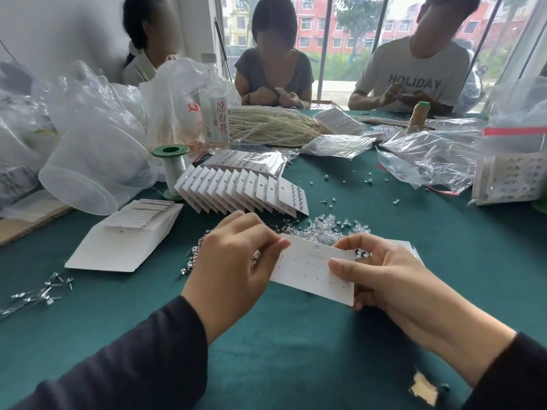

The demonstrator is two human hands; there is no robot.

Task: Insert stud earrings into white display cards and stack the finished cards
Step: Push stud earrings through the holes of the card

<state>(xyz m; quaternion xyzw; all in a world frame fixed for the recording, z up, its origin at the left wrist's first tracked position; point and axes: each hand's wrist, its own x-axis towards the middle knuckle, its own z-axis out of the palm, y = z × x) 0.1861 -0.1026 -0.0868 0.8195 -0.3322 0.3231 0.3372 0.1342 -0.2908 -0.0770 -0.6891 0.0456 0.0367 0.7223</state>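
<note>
At frame centre, I pinch a blank white display card (313, 269) above the green table (296, 350): my left hand (233, 255) at its upper-left edge, my right hand (381, 270) clamping its right end. Finished cards (245, 189) stand fanned behind; loose studs (319, 232) lie between.

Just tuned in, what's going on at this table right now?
A person holds a white display card between the left hand and right hand, above the green table. Its punched holes look unfilled. Loose studs lie heaped just behind it, and finished cards stand fanned in a row farther back. Three other people work across the table.
</note>
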